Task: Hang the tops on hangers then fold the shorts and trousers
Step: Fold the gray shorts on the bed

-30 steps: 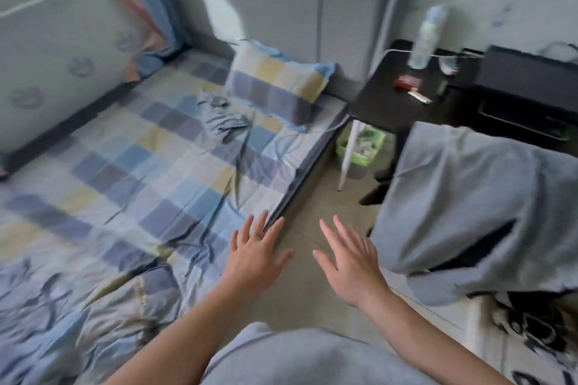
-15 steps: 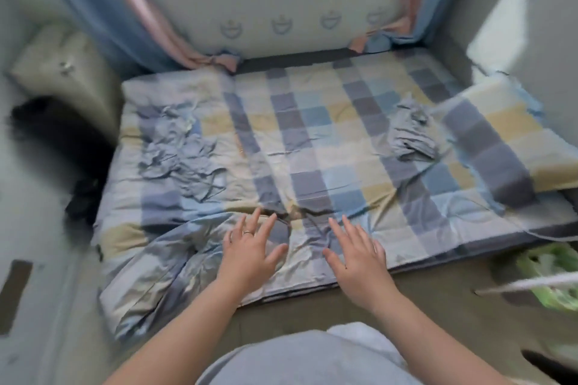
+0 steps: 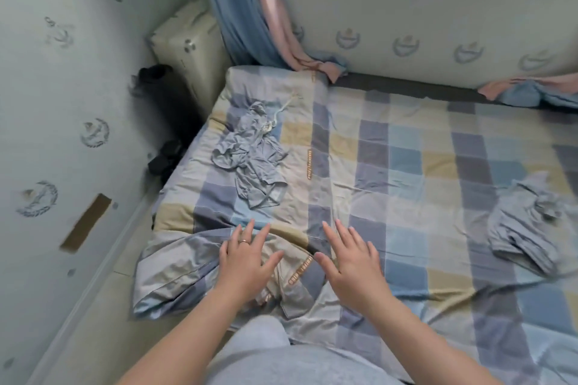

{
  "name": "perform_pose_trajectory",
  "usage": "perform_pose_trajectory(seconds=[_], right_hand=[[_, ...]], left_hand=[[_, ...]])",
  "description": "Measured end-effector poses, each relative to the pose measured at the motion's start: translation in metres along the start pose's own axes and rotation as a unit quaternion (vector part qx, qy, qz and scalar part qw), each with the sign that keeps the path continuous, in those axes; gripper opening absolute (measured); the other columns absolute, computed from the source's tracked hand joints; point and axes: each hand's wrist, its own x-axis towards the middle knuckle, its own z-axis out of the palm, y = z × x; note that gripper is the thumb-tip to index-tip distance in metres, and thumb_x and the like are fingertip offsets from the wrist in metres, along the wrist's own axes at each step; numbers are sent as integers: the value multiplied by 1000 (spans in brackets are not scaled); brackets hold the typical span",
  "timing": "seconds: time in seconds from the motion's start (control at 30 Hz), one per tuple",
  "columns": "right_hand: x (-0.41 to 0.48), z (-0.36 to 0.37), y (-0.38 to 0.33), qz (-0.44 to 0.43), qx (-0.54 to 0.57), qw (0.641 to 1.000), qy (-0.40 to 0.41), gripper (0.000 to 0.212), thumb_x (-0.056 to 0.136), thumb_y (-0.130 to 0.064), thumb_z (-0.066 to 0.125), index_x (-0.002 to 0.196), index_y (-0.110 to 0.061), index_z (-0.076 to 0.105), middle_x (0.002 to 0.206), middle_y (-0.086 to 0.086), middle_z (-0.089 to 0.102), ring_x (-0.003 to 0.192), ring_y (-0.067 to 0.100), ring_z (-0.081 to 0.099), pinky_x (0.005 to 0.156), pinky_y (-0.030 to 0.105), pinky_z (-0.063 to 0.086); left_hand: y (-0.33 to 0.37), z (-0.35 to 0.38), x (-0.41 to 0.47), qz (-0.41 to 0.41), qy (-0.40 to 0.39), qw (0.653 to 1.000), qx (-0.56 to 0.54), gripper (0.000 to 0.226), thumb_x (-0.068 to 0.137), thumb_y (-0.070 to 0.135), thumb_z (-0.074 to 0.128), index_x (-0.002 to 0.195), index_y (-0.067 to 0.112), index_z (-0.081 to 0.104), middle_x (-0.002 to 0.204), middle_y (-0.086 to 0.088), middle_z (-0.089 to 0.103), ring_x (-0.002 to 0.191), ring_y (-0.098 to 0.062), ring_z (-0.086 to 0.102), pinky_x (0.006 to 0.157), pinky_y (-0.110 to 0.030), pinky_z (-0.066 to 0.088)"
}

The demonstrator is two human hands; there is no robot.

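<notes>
Your left grip (image 3: pixel 247 256): fingers spread, holding nothing, over near edge of bed (image 3: pixel 406 166). Your right grip (image 3: pixel 350 256): same, just beside it. Crumpled grey garment (image 3: pixel 250 162) lies beyond left grip, apart. Second garment (image 3: pixel 525 228) lies well right of right grip.

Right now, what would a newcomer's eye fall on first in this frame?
Two bare hands, the left hand with a ring and the right hand, are spread open over the near edge of the checked bed sheet. Beyond them a crumpled grey-blue garment lies near the bed's far left corner. A second crumpled garment lies toward the right edge of the view.
</notes>
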Motion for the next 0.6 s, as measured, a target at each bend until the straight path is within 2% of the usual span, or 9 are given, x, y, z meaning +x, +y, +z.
perform_pose_trajectory(seconds=[0.33,0.5,0.6], right_hand=[[132,-24,-8,-8,-30,1000,-5,62,101,-62,26,157,-47,3,168,-13,-5,155,16,-4,123,49,2],[232,21,-29,37,-34,999,-17,63,101,-63,23,157,-46,1,168,-13,-6,155,18,-2,122,50,5],[309,61,-54,73,-40,995,-46,64,101,-63,24,157,-44,2,168,-11,-4,155,19,0,121,49,7]], left_hand=[[-26,-37,140,-33,8,999,-15,68,97,68,34,157,42,17,168,4,6,154,-22,-1,121,-49,9],[-83,-50,238,-4,-54,998,26,67,96,68,35,156,45,15,169,5,4,154,-22,0,121,-47,8],[-135,-49,318,19,-126,990,58,69,96,69,35,156,46,14,169,6,3,154,-21,-1,122,-46,6]])
